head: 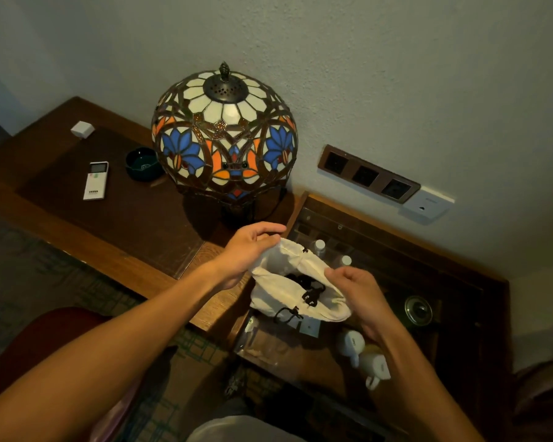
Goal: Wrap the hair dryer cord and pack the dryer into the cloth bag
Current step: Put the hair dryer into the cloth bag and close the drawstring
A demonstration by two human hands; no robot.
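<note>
Between my two hands hangs the cream cloth drawstring bag [288, 282], its mouth held open over the seam where the dark wooden worktop [115, 218] meets the glass-topped cabinet [396, 250]. Down inside I can see something black, which I take to be the black hair dryer [302, 282] with its cord, though most of it is hidden by the cloth. My left hand [246, 250] pinches the far rim of the bag, thumb closed against fingers [268, 229] on the hem; my right hand [358, 288] is curled shut on the near rim. The cloth is soft and limp, so it will sag and fold wherever I let go, and I judge the weight inside pulls it downward. The hem is the sound place to grip; the black drawstring [289, 314] dangling off the near edge, with its toggle, is what I would pull to close it. Beyond stands a stained-glass dome lamp [224, 135], with a white remote control [95, 180] and a dark green ashtray [141, 164] further left. White mugs [364, 355] lie below the bag.
</note>
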